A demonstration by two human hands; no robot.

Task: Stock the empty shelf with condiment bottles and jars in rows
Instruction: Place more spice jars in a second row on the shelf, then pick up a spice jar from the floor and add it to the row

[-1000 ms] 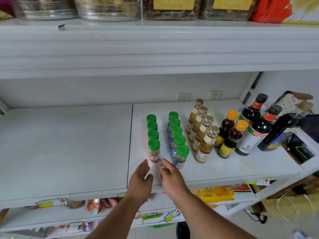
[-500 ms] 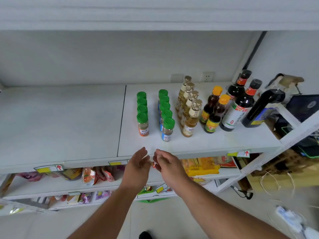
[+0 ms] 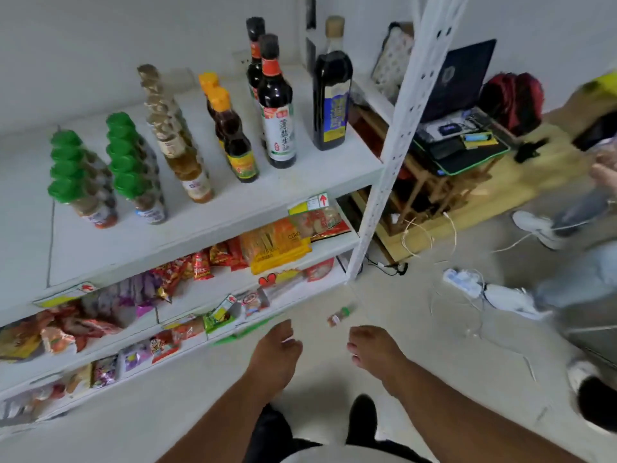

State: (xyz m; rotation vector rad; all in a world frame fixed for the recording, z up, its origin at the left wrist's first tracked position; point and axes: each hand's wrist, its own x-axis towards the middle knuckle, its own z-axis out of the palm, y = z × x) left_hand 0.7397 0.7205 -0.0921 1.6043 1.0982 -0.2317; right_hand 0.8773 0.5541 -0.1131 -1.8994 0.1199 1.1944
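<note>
The left hand (image 3: pixel 275 354) hangs low over the pale floor with its fingers loosely bent and nothing in them; the right hand (image 3: pixel 374 349), just to the right of it, also hangs with loosely curled fingers that hold nothing. Between and just beyond the two hands a small green-capped jar (image 3: pixel 340 315) lies on its side on the floor (image 3: pixel 384 329), apart from both hands and blurred. Farther out and to the left stands the white shelf (image 3: pixel 233 208), its board stocked in rows running from near to far: two rows of green-capped jars (image 3: pixel 110 162) at the left, then a row of pale amber bottles with gold caps (image 3: pixel 180 142), a short row of orange-capped dark bottles (image 3: pixel 230 128), two tall dark sauce bottles with red neck labels (image 3: pixel 275 108), and at the far right a single tall dark bottle with a blue label (image 3: pixel 332 91). The lower shelves hold snack packets (image 3: pixel 273 245). To the right of the shelf's upright a laptop (image 3: pixel 457 81) sits on a low wooden stand, and another person's legs and white shoes (image 3: pixel 510 299) show at the right edge.
</note>
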